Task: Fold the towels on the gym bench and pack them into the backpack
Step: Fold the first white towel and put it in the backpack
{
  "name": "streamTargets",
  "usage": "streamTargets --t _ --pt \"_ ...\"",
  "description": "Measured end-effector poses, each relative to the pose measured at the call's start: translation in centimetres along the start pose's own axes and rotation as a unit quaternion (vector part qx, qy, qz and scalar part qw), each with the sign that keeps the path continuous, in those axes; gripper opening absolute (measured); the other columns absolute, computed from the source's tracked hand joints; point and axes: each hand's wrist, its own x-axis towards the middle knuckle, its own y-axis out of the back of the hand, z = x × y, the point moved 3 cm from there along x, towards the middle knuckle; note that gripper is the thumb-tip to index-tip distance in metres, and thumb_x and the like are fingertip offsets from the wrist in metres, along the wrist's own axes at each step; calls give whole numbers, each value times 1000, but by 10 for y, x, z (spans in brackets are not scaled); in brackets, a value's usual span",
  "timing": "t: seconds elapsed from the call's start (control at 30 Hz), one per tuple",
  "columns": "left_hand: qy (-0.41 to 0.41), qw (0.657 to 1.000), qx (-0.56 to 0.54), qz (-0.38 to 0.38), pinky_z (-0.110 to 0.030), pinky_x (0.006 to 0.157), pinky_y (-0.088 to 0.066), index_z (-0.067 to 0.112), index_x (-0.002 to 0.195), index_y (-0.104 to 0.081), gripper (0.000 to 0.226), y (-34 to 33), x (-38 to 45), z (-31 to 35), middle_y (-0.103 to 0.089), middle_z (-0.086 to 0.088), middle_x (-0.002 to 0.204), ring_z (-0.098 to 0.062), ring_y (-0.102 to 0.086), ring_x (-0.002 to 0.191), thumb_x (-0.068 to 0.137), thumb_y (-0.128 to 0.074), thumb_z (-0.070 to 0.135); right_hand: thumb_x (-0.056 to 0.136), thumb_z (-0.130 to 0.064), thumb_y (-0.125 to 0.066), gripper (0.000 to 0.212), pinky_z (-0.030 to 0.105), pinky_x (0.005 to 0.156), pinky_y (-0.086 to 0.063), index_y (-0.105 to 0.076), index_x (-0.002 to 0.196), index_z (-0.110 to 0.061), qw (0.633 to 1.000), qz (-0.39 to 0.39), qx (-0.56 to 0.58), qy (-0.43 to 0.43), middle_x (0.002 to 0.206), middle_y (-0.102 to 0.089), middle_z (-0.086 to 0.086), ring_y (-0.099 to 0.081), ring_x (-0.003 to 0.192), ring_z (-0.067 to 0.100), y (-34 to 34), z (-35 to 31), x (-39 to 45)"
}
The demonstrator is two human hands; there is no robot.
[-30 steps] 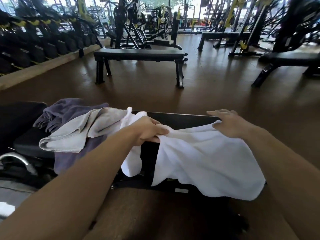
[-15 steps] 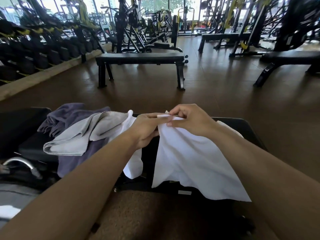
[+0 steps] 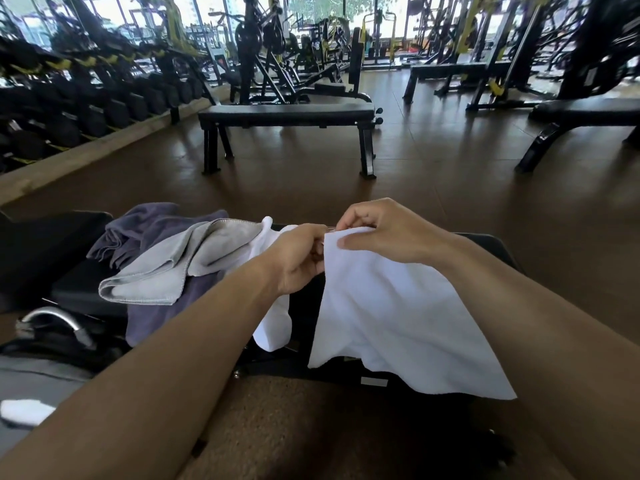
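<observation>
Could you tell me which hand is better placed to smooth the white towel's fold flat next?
Probably the right hand: it lies over the white towel, while the left hand pinches the joined corners at its edge.

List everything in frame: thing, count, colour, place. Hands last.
white towel: 1, white, draped over the near bench, its top corners held together
grey towel: 1, light grey, on the purple towel, left of the hands
purple towel: 1, dusky purple, bottom of the pile on the near bench
near bench: 1, black, under the towels
far bench: 1, black, mid-floor behind
dumbbell rack: 1, black dumbbells, far left
weight machines: several, black and yellow, by the windows
floor: brown
left hand: pinches the white towel's corner
right hand: pinches the same corner area
</observation>
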Motion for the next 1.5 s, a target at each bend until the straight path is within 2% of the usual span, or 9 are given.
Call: streamTargets --t 0.07,0.2,0.33,0.8,0.9,1.03,1.13,1.33,1.5 --pt "-4 1000 22 7 -20 57 -56 18 48 -64 52 1 3 -2 -44 3 57 -9 -42 56 94 -47 -1 86 -30 -80 9 35 73 -56 -77 88 -21 1000 14 -20 2 87 -75 -6 -70 84 16 0 -3 0" --pt "2 997 76 -14 -28 74 -63 11 78 -69 18 0 0 -6 -62 -4 78 -15 -57 76 93 -62 5 90 -32 -75 11 40 70 -54 -73 85 -22 998 34 -53 -6 83 -73 -3 -67 75 18 2 -1 0" --pt "-52 990 128 39 -23 65 -58 9 85 -71 9 5 -2 -1 -73 0 76 -12 -70 68 91 -65 12 96 -24 -67 3 49 78 -56 -68 93 -23 997 1 -67 -23 89 -75 -1 -69 84 28 2 2 1" --pt "-180 981 41 66 -25 61 -57 -6 106 -68 15 3 -9 15 -74 -16 91 -21 -72 72 98 -63 6 92 -26 -74 6 46 93 -55 -77 91 -21 997 10 45 -58 94 -78 3 -71 90 16 5 1 1" --pt "-172 982 36 64 -26 59 -57 3 96 -67 8 1 -9 15 -74 -11 84 -21 -72 69 99 -62 8 87 -24 -80 11 37 99 -53 -78 97 -21 997 -32 27 -70 92 -79 1 -73 96 15 6 1 -2" --pt "-160 984 30 70 -26 60 -57 4 101 -66 7 4 -8 13 -73 -10 87 -20 -72 71 100 -61 9 81 -15 -85 21 19 89 -52 -80 101 -19 996 -55 16 -70 88 -79 -2 -75 89 8 15 -3 -10" --pt "-158 984 24 77 -24 58 -56 5 102 -65 7 5 -8 12 -72 -6 83 -16 -71 67 101 -61 10 82 -14 -84 19 17 89 -53 -81 99 -22 994 -77 -28 -69 88 -79 -9 -73 88 2 19 -4 -13" --pt "-160 986 6 35 -31 73 -61 5 95 -64 5 0 -9 9 -74 -13 93 -23 -73 82 99 -62 8 89 -12 -77 9 23 92 -54 -79 97 -14 998 17 58 -28 96 -78 6 -73 93 13 18 -12 -13" --pt "-173 985 -9 11 -36 85 -61 7 91 -64 11 -9 -13 11 -74 -15 98 -25 -73 88 100 -59 5 90 -18 -76 5 17 86 -54 -79 94 -18 988 97 97 -69 91 -79 -3 -73 92 6 15 -7 -6"
